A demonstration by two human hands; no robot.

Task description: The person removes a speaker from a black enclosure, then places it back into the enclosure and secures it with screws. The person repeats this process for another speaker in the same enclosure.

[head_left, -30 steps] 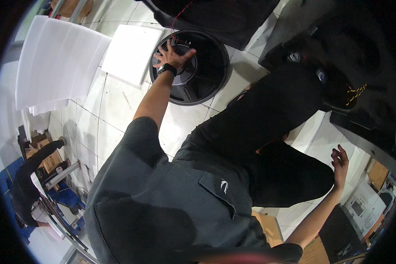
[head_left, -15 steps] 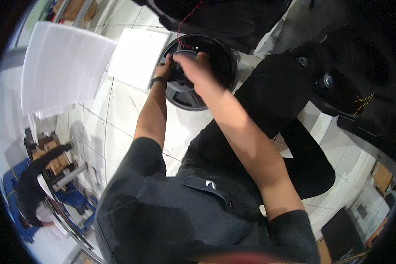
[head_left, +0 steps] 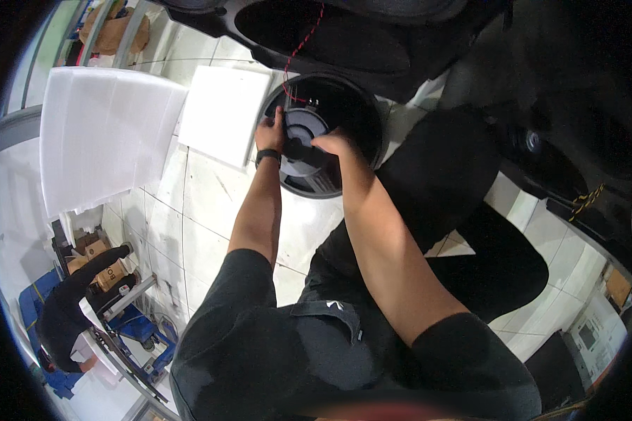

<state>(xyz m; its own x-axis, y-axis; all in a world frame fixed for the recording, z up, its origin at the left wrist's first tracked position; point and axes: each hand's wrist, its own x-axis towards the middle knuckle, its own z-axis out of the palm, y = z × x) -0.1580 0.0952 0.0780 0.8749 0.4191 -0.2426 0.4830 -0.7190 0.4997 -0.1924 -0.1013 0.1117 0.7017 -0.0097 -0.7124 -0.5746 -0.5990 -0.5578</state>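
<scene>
Lying between left hand and right hand: round black speaker.

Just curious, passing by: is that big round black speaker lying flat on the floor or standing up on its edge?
Lying flat. The speaker rests on the tiled floor, its round rim facing the camera, both hands on its centre.

The fingers of the right hand are hidden behind the hand itself, and the speaker is partly covered by both hands.
</scene>
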